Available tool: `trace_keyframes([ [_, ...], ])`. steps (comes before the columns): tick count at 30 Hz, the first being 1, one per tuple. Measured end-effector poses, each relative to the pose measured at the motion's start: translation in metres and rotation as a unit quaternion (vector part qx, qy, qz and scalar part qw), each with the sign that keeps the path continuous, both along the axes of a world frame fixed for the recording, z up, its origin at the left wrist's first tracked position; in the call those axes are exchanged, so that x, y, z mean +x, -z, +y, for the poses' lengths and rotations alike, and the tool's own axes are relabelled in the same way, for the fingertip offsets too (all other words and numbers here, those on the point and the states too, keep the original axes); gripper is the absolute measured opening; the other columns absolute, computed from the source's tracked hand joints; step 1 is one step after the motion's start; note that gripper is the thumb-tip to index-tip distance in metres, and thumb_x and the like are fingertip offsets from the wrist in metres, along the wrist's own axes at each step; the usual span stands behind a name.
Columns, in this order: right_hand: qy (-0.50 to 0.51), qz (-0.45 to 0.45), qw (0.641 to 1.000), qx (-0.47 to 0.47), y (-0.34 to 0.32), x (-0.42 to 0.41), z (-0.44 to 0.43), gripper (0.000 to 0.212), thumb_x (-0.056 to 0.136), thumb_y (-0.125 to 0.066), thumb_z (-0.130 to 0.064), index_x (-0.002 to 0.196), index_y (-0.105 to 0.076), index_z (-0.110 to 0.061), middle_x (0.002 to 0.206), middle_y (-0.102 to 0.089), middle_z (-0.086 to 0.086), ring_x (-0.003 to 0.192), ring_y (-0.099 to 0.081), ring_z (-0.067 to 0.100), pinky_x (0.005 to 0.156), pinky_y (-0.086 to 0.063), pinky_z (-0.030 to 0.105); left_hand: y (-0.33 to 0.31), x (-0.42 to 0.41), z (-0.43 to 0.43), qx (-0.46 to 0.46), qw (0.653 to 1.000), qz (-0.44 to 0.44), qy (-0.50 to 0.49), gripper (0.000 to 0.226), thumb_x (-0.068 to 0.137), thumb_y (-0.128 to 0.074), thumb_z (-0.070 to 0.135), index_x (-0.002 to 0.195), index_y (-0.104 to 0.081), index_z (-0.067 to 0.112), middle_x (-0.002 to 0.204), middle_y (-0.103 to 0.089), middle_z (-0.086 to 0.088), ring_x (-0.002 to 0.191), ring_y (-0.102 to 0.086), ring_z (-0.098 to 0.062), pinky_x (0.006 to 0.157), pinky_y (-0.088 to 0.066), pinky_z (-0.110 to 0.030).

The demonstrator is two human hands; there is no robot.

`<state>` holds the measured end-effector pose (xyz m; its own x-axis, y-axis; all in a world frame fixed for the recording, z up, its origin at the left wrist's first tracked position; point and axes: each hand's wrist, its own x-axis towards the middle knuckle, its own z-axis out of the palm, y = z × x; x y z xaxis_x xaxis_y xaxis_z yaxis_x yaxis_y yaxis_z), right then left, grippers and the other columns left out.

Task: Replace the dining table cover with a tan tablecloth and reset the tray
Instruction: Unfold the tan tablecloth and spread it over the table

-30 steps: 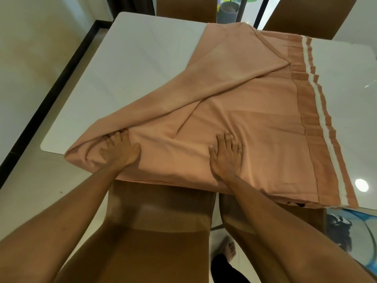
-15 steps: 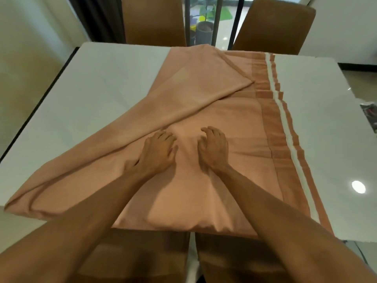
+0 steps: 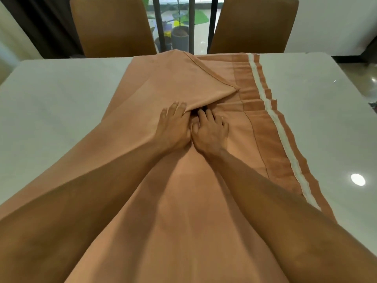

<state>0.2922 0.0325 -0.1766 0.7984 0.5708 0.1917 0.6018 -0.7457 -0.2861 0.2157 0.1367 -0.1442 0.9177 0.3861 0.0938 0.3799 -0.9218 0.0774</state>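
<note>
Judge the tan tablecloth [image 3: 183, 211], folded along the middle of the surface [image 3: 61, 99], soft, light and slippery; take it by the hemmed flap [image 3: 193, 78] at mid-surface, currently met by left hand [image 3: 173, 127] flat on top, fingers [image 3: 173, 109] together, and right hand [image 3: 211, 132], fingers slightly spread, tips tucked beneath.

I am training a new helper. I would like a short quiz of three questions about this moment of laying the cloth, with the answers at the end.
1. True or false: the tan tablecloth with a white stripe already covers the whole glossy white table top.
2. Where are the left hand and the right hand?
A. Far apart at the near table edge
B. Side by side at the edge of the folded flap
C. Hanging off the table
3. Fill in: the white stripe runs along the person's ___ side of the cloth.

Key: 1 false; 2 B; 3 right.
</note>
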Motion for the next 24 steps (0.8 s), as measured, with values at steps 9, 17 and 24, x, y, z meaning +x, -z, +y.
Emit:
trace_keyframes([
  [9,-0.026,0.045,0.997,-0.05,-0.014,0.008,0.002,0.054,0.098,-0.029,-0.043,0.151,-0.033,-0.032,0.162,-0.029,-0.002,0.144,-0.026,0.024,0.109,-0.026,0.05,-0.013,0.046,0.021,0.044,0.998,0.04,-0.004,0.042,0.091,-0.052,0.028,0.133,-0.048,0.022,0.139,-0.042,-0.002,0.115,-0.045,-0.031,0.083,-0.042,-0.044],
  [17,-0.032,0.078,0.994,-0.073,-0.015,0.009,-0.005,0.061,0.1,-0.024,-0.05,0.158,-0.022,-0.034,0.169,-0.011,0.001,0.155,-0.008,0.025,0.123,0.001,0.054,-0.071,-0.025,0.137,-0.167,0.926,-0.086,-0.328,0.053,0.091,-0.057,0.019,0.142,-0.043,0.011,0.144,-0.044,-0.016,0.131,-0.043,-0.04,0.107,-0.039,-0.052],
  [24,-0.074,0.056,0.994,-0.058,-0.026,-0.023,0.056,0.056,0.1,-0.035,-0.04,0.154,-0.032,-0.025,0.163,-0.029,0.003,0.15,-0.025,0.028,0.121,-0.019,0.055,-0.08,-0.135,0.225,-0.165,0.897,-0.104,-0.396,0.063,0.089,-0.063,0.022,0.146,-0.04,0.007,0.147,-0.044,-0.018,0.132,-0.044,-0.041,0.109,-0.038,-0.052],
])
